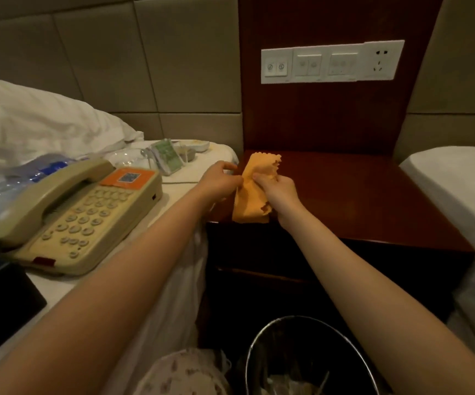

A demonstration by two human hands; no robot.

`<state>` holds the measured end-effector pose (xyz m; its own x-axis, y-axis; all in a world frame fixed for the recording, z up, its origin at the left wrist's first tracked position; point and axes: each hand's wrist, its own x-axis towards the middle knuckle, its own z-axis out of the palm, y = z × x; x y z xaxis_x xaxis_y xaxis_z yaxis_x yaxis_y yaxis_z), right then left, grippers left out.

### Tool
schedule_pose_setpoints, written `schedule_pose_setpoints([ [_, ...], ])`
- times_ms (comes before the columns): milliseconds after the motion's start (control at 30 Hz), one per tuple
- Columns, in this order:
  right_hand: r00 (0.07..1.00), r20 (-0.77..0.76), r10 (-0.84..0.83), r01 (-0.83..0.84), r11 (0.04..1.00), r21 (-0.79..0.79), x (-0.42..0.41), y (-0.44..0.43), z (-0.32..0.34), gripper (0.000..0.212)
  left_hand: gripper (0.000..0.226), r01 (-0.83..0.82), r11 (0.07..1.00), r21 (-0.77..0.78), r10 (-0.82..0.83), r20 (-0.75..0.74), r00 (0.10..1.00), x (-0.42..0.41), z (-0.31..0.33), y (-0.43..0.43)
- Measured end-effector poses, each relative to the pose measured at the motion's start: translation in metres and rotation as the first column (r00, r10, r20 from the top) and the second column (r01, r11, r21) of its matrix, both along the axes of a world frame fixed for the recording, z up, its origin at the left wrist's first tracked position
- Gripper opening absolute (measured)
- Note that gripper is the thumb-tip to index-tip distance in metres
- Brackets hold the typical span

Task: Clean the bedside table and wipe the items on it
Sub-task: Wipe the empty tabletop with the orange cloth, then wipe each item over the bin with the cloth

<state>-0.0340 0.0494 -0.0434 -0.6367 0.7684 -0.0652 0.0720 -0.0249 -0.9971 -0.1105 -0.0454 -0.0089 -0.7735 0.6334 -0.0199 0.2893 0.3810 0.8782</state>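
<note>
We hold the orange cloth (254, 192) over the counter's (373, 195) left front corner, left hand (219, 179) and right hand (277, 192) fingers (261, 178) clamped on its edges; best fold it flat first; then wipe in overlapping strokes; phone (74, 215) lies on the bed (54, 286).

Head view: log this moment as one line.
left hand, right hand: grip orange scalloped-edge cloth | place: over red-brown wooden bedside table, left edge

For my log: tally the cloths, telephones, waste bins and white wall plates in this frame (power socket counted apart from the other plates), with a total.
orange cloth: 1
telephone: 1
waste bin: 1
power socket plate: 1
other wall plates: 3
Total: 7
</note>
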Motion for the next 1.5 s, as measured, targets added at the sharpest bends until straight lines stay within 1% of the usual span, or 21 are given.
schedule_pose_setpoints([
  [133,1.000,0.006,0.008,-0.008,1.000,0.002,-0.038,0.016,0.006,0.042,0.044,-0.062,0.998,-0.033,0.058,-0.101,0.993,-0.047,0.008,0.008],
  [233,1.000,0.020,0.003,-0.002,0.998,-0.058,-0.060,0.035,0.007,0.049,0.046,-0.100,0.992,-0.077,0.084,-0.183,0.980,-0.078,0.007,0.020],
  [300,0.999,0.048,0.004,0.000,0.997,-0.079,-0.073,0.048,0.007,0.054,0.046,-0.119,0.983,-0.137,0.079,-0.268,0.960,-0.095,0.005,0.033],
  [367,0.997,0.073,-0.002,0.007,0.998,-0.065,-0.087,0.062,0.009,0.057,0.046,-0.127,0.975,-0.183,0.060,-0.332,0.941,-0.111,0.005,0.048],
  [433,0.994,0.104,-0.010,0.014,0.999,-0.039,-0.101,0.075,0.010,0.058,0.048,-0.118,0.961,-0.249,0.008,-0.402,0.916,-0.126,0.004,0.066],
  [467,0.993,0.118,-0.012,0.015,1.000,-0.021,-0.108,0.082,0.010,0.058,0.049,-0.125,0.945,-0.303,-0.030,-0.458,0.888,-0.134,0.003,0.074],
  [533,0.991,0.136,-0.018,0.016,1.000,0.017,-0.122,0.095,0.009,0.055,0.050,-0.198,0.884,-0.424,-0.110,-0.600,0.792,-0.151,-0.002,0.090],
  [600,0.988,0.150,-0.027,0.021,0.999,0.043,-0.134,0.106,0.006,0.052,0.048,-0.356,0.779,-0.516,-0.200,-0.743,0.639,-0.168,-0.006,0.101],
  [633,0.987,0.157,-0.029,0.021,0.999,0.049,-0.138,0.111,0.004,0.051,0.046,-0.430,0.722,-0.542,-0.244,-0.781,0.575,-0.176,-0.009,0.105],
  [667,0.986,0.167,-0.024,0.016,0.999,0.050,-0.142,0.115,0.001,0.050,0.045,-0.484,0.671,-0.562,-0.277,-0.795,0.540,-0.184,-0.011,0.107],
  [733,0.983,0.184,-0.019,0.009,0.998,0.054,-0.148,0.121,-0.005,0.051,0.048,-0.546,0.588,-0.596,-0.309,-0.790,0.529,-0.198,-0.014,0.113],
  [800,0.980,0.198,-0.010,-0.007,0.996,0.087,-0.154,0.125,-0.008,0.052,0.052,-0.560,0.547,-0.622,-0.321,-0.774,0.546,-0.210,-0.014,0.119],
  [833,0.979,0.205,-0.006,-0.015,0.995,0.099,-0.157,0.127,-0.009,0.052,0.051,-0.556,0.546,-0.627,-0.323,-0.770,0.551,-0.215,-0.015,0.122],
  [900,0.979,0.205,-0.010,-0.012,0.994,0.105,-0.161,0.130,-0.010,0.052,0.046,-0.537,0.573,-0.618,-0.331,-0.775,0.539,-0.219,-0.016,0.126],
  [1033,0.980,0.195,-0.024,0.013,0.998,0.060,-0.160,0.130,-0.010,0.055,0.037,-0.517,0.650,-0.557,-0.355,-0.824,0.441,-0.211,-0.010,0.119],
  [1133,0.988,0.152,-0.014,0.015,1.000,0.000,-0.151,0.126,-0.006,0.055,0.040,-0.480,0.723,-0.497,-0.331,-0.859,0.390,-0.199,-0.003,0.107],
  [1267,0.995,0.099,-0.011,0.026,0.989,-0.145,-0.135,0.108,0.005,0.057,0.049,-0.375,0.817,-0.438,-0.298,-0.877,0.377,-0.166,0.013,0.095],
  [1333,0.997,0.071,0.009,0.009,0.969,-0.248,-0.124,0.095,0.013,0.052,0.050,-0.301,0.870,-0.391,-0.269,-0.888,0.374,-0.143,0.022,0.090],
  [1400,0.999,0.005,0.034,-0.030,0.931,-0.365,-0.111,0.085,0.021,0.038,0.045,-0.207,0.910,-0.358,-0.269,-0.893,0.362,-0.116,0.028,0.085],
  [1467,0.996,-0.081,0.034,-0.067,0.890,-0.451,-0.095,0.073,0.029,0.021,0.038,-0.109,0.928,-0.356,-0.304,-0.893,0.331,-0.088,0.030,0.080],
  [1500,0.991,-0.127,0.030,-0.087,0.877,-0.473,-0.086,0.067,0.031,0.022,0.037,-0.061,0.931,-0.360,-0.325,-0.893,0.311,-0.075,0.029,0.076],
])
